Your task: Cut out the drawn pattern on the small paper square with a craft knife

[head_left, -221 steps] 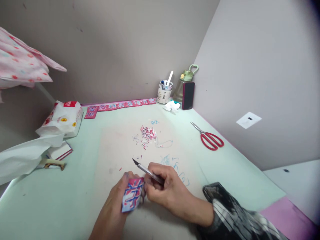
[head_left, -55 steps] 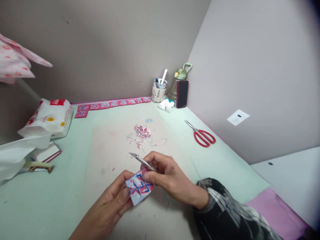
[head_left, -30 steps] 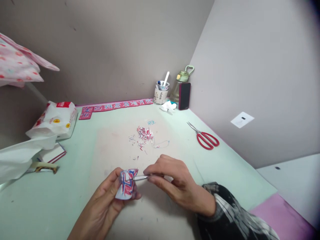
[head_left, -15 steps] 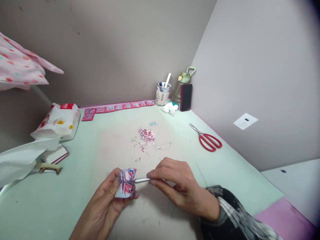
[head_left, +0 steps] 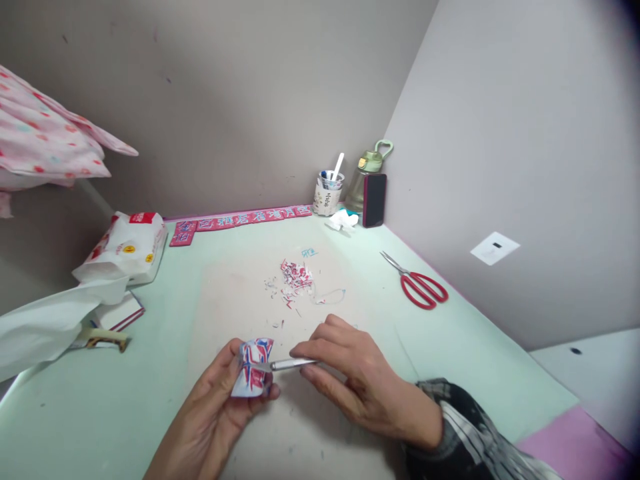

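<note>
My left hand [head_left: 220, 407] pinches a small bent piece of paper [head_left: 253, 368] printed in red, blue and white, held just above the pale green table [head_left: 75, 413]. My right hand [head_left: 350, 380] grips a thin silver craft knife [head_left: 293, 364] lying nearly level, its tip pointing left and touching the paper's right edge. Both hands are near the table's front, over a beige worn patch [head_left: 235, 307]. Behind them lies a small heap of red and white paper scraps [head_left: 295, 277].
Red-handled scissors [head_left: 417, 283] lie at the right by the wall. In the back corner stand a pen cup [head_left: 329, 192], a green bottle [head_left: 367, 173] and a dark phone [head_left: 375, 200]. A red paper strip [head_left: 240, 219] runs along the back wall. A tissue pack [head_left: 127, 245] sits at left.
The paper went from flat and facing me to bent and pinched in my left hand. The knife swung from pointing up-left to nearly level, its tip meeting the paper's edge.
</note>
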`<state>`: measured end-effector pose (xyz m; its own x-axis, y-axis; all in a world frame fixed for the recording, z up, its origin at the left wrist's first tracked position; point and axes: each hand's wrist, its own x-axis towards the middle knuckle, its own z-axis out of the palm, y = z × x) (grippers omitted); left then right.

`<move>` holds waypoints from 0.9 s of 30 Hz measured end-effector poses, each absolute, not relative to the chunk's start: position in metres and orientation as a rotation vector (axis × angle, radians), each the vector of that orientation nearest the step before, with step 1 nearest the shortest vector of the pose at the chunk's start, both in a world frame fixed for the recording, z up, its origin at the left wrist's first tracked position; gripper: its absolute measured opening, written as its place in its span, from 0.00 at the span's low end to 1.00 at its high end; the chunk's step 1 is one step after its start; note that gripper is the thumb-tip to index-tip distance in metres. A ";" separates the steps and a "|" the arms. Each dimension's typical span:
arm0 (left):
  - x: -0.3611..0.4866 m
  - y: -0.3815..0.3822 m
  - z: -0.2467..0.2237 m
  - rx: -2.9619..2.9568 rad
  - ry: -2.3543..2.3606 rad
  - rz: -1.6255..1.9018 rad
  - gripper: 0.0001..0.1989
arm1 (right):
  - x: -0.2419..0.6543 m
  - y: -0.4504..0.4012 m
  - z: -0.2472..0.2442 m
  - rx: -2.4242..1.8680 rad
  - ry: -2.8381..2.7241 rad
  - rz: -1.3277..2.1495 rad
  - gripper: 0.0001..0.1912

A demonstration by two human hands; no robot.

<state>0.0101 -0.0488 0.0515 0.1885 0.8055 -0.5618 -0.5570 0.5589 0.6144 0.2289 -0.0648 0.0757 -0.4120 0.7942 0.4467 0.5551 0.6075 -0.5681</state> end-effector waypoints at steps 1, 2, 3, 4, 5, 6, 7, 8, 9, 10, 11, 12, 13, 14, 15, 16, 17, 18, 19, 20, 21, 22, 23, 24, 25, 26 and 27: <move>0.010 -0.048 0.052 0.287 1.001 0.985 0.12 | 0.229 -0.065 0.075 -1.053 -2.127 0.422 0.10; 0.011 -0.048 0.052 0.280 1.012 0.987 0.11 | 0.230 -0.066 0.074 -1.045 -2.116 0.406 0.10; 0.011 -0.047 0.052 0.279 1.015 0.987 0.12 | 0.230 -0.066 0.073 -1.041 -2.103 0.387 0.10; 0.011 -0.047 0.052 0.281 1.010 0.987 0.12 | 0.231 -0.067 0.072 -1.039 -2.094 0.367 0.10; 0.012 -0.047 0.053 0.283 1.004 0.990 0.12 | 0.231 -0.068 0.071 -1.042 -2.095 0.349 0.10; 0.012 -0.046 0.053 0.283 1.003 0.994 0.13 | 0.231 -0.068 0.071 -1.050 -2.105 0.331 0.11; 0.012 -0.046 0.052 0.284 1.002 0.994 0.13 | 0.231 -0.069 0.071 -1.063 -2.121 0.311 0.12; 0.011 -0.047 0.052 0.288 1.003 0.993 0.13 | 0.231 -0.069 0.072 -1.078 -2.137 0.290 0.13; 0.011 -0.047 0.052 0.296 1.000 0.988 0.13 | 0.231 -0.069 0.072 -1.090 -2.150 0.272 0.14; 0.010 -0.047 0.051 0.311 0.995 0.977 0.14 | 0.230 -0.069 0.073 -1.098 -2.159 0.257 0.14; 0.010 -0.047 0.051 0.326 0.992 0.968 0.14 | 0.230 -0.069 0.074 -1.103 -2.164 0.246 0.15; 0.010 -0.047 0.051 0.336 0.997 0.962 0.15 | 0.229 -0.069 0.074 -1.103 -2.166 0.239 0.15; 0.009 -0.047 0.051 0.339 1.006 0.964 0.16 | 0.229 -0.069 0.073 -1.101 -2.168 0.238 0.14; 0.009 -0.046 0.051 0.339 1.014 0.967 0.17 | 0.229 -0.068 0.073 -1.098 -2.169 0.240 0.14; 0.009 -0.046 0.051 0.339 1.013 0.966 0.17 | 0.229 -0.068 0.072 -1.095 -2.168 0.241 0.13; 0.009 -0.046 0.051 0.338 1.007 0.965 0.17 | 0.229 -0.068 0.071 -1.095 -2.166 0.241 0.13; 0.009 -0.046 0.051 0.336 0.999 0.964 0.17 | 0.229 -0.067 0.070 -1.099 -2.163 0.241 0.13; 0.010 -0.046 0.051 0.332 0.994 0.964 0.16 | 0.229 -0.067 0.069 -1.104 -2.161 0.239 0.13; 0.010 -0.046 0.051 0.325 0.992 0.966 0.16 | 0.229 -0.067 0.069 -1.107 -2.161 0.237 0.13; 0.010 -0.046 0.050 0.316 0.993 0.969 0.16 | 0.229 -0.067 0.068 -1.109 -2.163 0.239 0.12; 0.010 -0.047 0.050 0.309 0.993 0.974 0.17 | 0.228 -0.067 0.068 -1.109 -2.167 0.241 0.12; 0.011 -0.047 0.050 0.306 0.988 0.976 0.17 | 0.228 -0.067 0.068 -1.104 -2.171 0.240 0.12; 0.011 -0.047 0.050 0.305 0.979 0.974 0.17 | 0.228 -0.067 0.067 -1.100 -2.173 0.239 0.12; 0.011 -0.047 0.051 0.306 0.972 0.973 0.17 | 0.228 -0.066 0.067 -1.100 -2.172 0.237 0.12; 0.011 -0.047 0.051 0.305 0.970 0.972 0.16 | 0.228 -0.066 0.066 -1.102 -2.167 0.231 0.12; 0.011 -0.047 0.051 0.303 0.974 0.971 0.16 | 0.228 -0.066 0.066 -1.105 -2.161 0.224 0.12; 0.011 -0.048 0.052 0.301 0.979 0.969 0.16 | 0.228 -0.066 0.066 -1.106 -2.156 0.219 0.12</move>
<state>0.0108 -0.0475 0.0518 0.1979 0.8030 -0.5622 -0.5537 0.5648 0.6119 0.2279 -0.0660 0.0657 -0.3956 0.7670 0.5051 0.6499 0.6224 -0.4362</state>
